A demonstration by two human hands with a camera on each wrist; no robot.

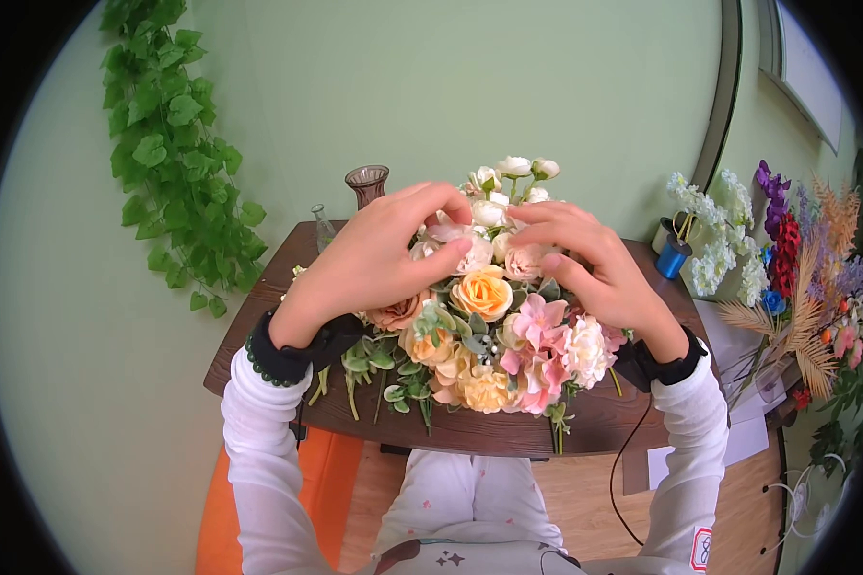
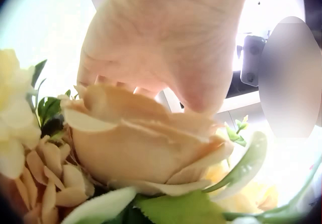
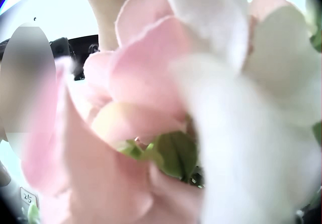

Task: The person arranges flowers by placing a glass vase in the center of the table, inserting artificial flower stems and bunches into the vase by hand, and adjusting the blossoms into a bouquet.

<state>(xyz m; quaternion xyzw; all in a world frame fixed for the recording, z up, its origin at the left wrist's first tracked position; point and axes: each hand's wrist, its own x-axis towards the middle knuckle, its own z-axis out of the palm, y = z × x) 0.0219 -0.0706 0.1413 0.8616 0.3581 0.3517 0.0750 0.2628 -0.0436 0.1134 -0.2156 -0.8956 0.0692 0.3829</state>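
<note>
A dense arrangement of flowers in white, peach, yellow and pink stands over the dark wooden table. From the left, my left hand curls its fingers and thumb about a pale pink flower near the top. My right hand reaches in from the other side, its fingers loosely bent over the upper blossoms beside a blush flower. In the left wrist view a large peach rose hides the left fingertips. Pink petals cover most of the right wrist view and hide the right fingers.
Behind the left hand stand a purple-tinted glass vase and a small clear bottle. A blue pot with white blossoms is at the right edge. More artificial flowers fill the far right. Cut stems stick out toward the table's front edge.
</note>
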